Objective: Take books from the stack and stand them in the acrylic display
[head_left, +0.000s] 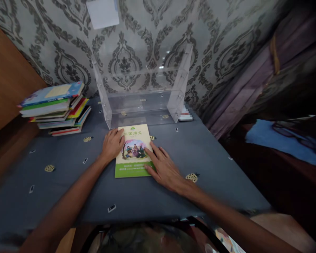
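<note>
A thin book with a yellow and green cover lies flat on the grey-blue tablecloth, just in front of a clear acrylic shelf. My left hand rests on the book's left edge, its fingers curled over the upper left corner. My right hand lies flat on the book's right edge and lower right corner, fingers stretched out and spread.
A stack of several colourful books stands at the back left of the table. Patterned wallpaper rises behind the shelf. A purple curtain hangs at the right, and the table edge drops off beside it.
</note>
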Demonstrator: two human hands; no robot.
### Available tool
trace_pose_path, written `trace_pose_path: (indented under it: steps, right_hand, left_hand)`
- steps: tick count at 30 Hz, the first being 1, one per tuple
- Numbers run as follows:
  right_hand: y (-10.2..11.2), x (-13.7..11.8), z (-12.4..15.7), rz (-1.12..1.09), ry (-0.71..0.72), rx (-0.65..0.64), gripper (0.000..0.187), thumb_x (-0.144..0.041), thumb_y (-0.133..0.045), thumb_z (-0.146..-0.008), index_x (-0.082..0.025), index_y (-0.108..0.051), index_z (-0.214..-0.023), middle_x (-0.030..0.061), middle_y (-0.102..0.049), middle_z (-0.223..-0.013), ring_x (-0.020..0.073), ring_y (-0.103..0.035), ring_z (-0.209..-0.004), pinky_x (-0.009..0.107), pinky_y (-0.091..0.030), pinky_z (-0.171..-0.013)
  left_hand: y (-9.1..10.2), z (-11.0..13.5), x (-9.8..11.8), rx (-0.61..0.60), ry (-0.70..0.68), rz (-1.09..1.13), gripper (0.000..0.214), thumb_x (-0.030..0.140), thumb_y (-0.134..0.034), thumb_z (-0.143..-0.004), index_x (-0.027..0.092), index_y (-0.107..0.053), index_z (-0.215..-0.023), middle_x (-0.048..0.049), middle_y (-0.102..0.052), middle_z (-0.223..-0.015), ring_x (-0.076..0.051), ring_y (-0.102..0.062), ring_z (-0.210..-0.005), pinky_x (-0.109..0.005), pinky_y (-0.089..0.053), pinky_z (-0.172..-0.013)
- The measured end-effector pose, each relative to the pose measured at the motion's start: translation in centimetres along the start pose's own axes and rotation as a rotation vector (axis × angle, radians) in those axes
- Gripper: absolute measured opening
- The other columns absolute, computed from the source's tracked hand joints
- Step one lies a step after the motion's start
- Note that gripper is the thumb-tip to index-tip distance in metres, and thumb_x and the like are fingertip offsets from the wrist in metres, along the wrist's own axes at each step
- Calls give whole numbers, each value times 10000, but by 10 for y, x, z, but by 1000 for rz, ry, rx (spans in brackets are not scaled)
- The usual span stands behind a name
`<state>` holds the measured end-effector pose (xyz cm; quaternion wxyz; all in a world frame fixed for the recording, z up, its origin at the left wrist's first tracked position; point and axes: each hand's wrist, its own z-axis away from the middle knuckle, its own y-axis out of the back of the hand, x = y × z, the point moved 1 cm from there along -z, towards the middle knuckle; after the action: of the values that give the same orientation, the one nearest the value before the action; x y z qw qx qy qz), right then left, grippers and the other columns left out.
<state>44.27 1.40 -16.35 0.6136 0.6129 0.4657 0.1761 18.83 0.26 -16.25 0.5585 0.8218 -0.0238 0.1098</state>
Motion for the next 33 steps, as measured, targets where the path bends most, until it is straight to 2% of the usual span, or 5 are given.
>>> trace_pose_path:
  steps: [7,16,23,27,33]
  right_hand:
    - [1,-5,2,-4,-2,7,586,-394,-469,-983,-119,-397,-1495,212,-329,-1589,314,-320,-1478,520,-294,-1202]
    - [7,-10,-1,-7,-56,-1,609,-418,-537,-957,-125,-442,-1482,219,-323,-1591,327,-355,-1461,493,-330,-1174]
    - [2,-2,-2,-81,-85,-3,636,-417,-566,-934,-140,-440,-1493,214,-320,-1596,319,-323,-1483,495,-335,-1174]
    - [0,11,-23,-140,-82,-18,621,-392,-578,-919,-169,-459,-1486,185,-350,-1589,311,-347,-1473,489,-348,-1172]
    - [1,13,-67,-85,-217,-37,613,-362,-534,-941,-71,-442,-1473,254,-314,-1585,339,-304,-1490,475,-334,-1181]
  left_hand:
    - [-3,-1,-6,5,-12,67,404,247,-445,-947,137,-622,-1292,-154,-650,-1296,-298,-555,-1222,-467,-425,-1056]
    - [1,-4,-6,46,-39,109,371,186,-407,-931,93,-681,-1164,-178,-713,-1169,-278,-630,-1098,-440,-445,-1024]
    - [-1,-2,-6,103,-36,155,346,158,-420,-900,141,-693,-1113,-148,-728,-1129,-263,-643,-1074,-428,-465,-1012]
    - [-7,-3,-8,131,-12,209,365,139,-412,-885,145,-684,-1129,-149,-721,-1131,-266,-636,-1080,-447,-466,-1017]
    - [-13,-2,-10,139,35,325,363,148,-420,-879,157,-675,-1138,-143,-707,-1153,-271,-610,-1135,-478,-448,-1048]
